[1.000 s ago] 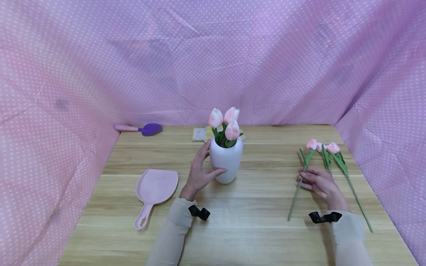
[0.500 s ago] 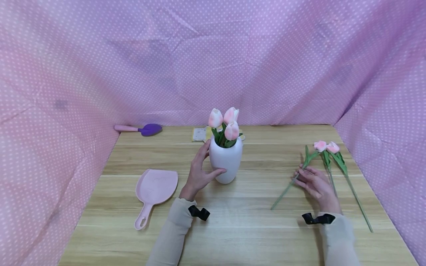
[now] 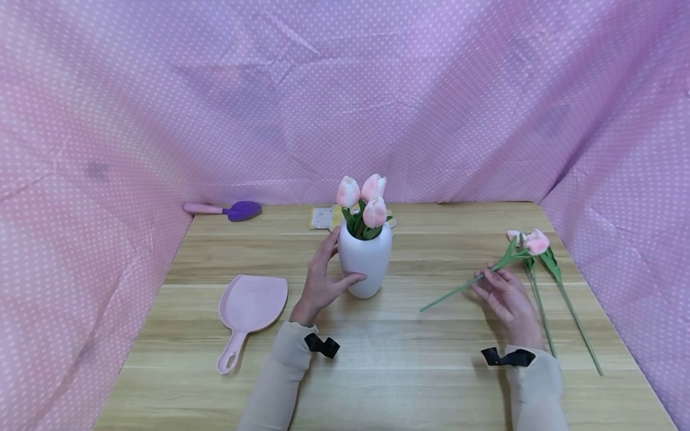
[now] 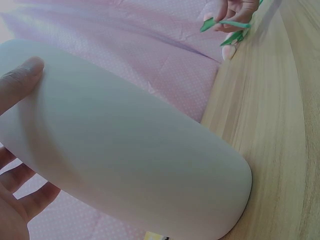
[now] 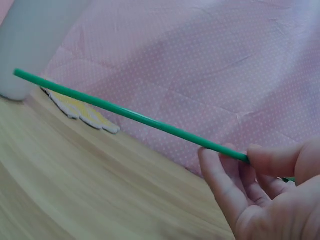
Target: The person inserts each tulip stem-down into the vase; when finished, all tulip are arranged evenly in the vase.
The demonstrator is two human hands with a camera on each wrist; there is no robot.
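A white vase (image 3: pixel 366 263) stands upright on the table, with three pink-and-white artificial tulips (image 3: pixel 374 212) in it. My left hand (image 3: pixel 320 287) holds the vase from its left side; in the left wrist view the thumb (image 4: pixel 22 80) lies on the vase wall, with the other fingers (image 4: pixel 40 200) behind. To the right, my right hand (image 3: pixel 509 302) pinches a single artificial tulip (image 3: pixel 450 295) by its green stem. Its bare stem end points left, toward the vase. Two more tulips (image 3: pixel 579 326) lie on the table beside the right hand.
A pink dustpan-shaped scoop (image 3: pixel 253 302) lies left of the left arm. At the back left is a purple trowel (image 3: pixel 242 211) with a pink handle. A flat yellow-and-white item (image 3: pixel 322 218) lies behind the vase, partly hidden. Pink dotted cloth (image 3: pixel 345 108) surrounds the table (image 3: pixel 420 371).
My right hand has moved slightly left and turned the held tulip, so its stem end swings from pointing toward me to pointing left. The left hand and vase have stayed put.
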